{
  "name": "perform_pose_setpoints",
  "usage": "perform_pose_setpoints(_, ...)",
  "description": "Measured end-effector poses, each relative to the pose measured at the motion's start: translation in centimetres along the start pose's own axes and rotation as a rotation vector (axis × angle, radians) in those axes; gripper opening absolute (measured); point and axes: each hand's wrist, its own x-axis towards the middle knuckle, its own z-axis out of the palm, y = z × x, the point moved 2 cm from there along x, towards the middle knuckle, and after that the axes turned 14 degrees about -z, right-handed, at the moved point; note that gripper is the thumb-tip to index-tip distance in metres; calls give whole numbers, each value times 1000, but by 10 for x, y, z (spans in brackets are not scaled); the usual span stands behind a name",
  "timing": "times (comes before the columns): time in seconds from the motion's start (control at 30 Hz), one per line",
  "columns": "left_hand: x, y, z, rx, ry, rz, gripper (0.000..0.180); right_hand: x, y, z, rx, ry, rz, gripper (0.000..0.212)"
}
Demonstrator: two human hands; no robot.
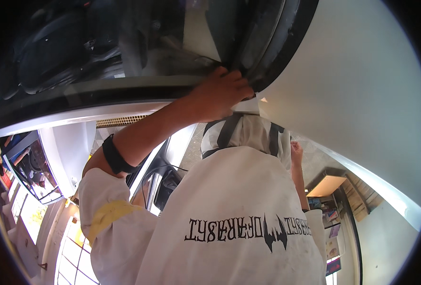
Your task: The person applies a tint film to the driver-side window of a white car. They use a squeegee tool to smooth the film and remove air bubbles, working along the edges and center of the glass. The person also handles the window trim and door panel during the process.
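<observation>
My left hand (224, 92) is at the lower corner of a dark car window (163, 66), where the glass's black border meets the white bodywork. Its fingers are curled and pressed close together. A small white flat piece (246, 106) with a dark upper edge shows just beneath them; whether the hand holds it I cannot tell. A black band (116, 154) circles my left upper arm. My right hand (296, 151) hangs lower on the right, beside my white shirt (229, 194). Its fingers look bent, partly hidden, and what they hold, if anything, cannot be made out.
A broad white car panel (353, 61) fills the right side. At the left stands another white vehicle (68, 156) with glass. A black object (167, 190) with a cable is below my left arm. Lower right, a wooden piece (327, 185) and shelves (331, 216) stand by the wall.
</observation>
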Motion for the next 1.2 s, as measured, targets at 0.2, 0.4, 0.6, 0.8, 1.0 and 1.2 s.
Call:
perform_pose_setpoints(0.2, 1, -4, 6, -17, -10, 9, 57, 4, -40, 1, -65, -7, 8, 26)
perform_pose_setpoints(0.4, 1, -4, 10, -84, 118, 26, 52, 1, -40, -2, -54, 23, 13, 34)
perform_pose_setpoints(0.6, 1, -5, 14, -24, 119, 36, 52, -3, -60, 4, -50, 85, 0, 24)
perform_pose_setpoints(0.8, 0, -6, 9, 18, 103, 51, 43, -7, -71, 5, -34, 19, 22, 16)
perform_pose_setpoints(1.0, 8, -12, 8, 78, 182, 104, 15, 0, -67, 6, -78, -1, -53, 10)
perform_pose_setpoints(1.2, 23, -11, -1, 59, 129, 122, 6, 7, -40, 6, -113, -42, -73, 8)
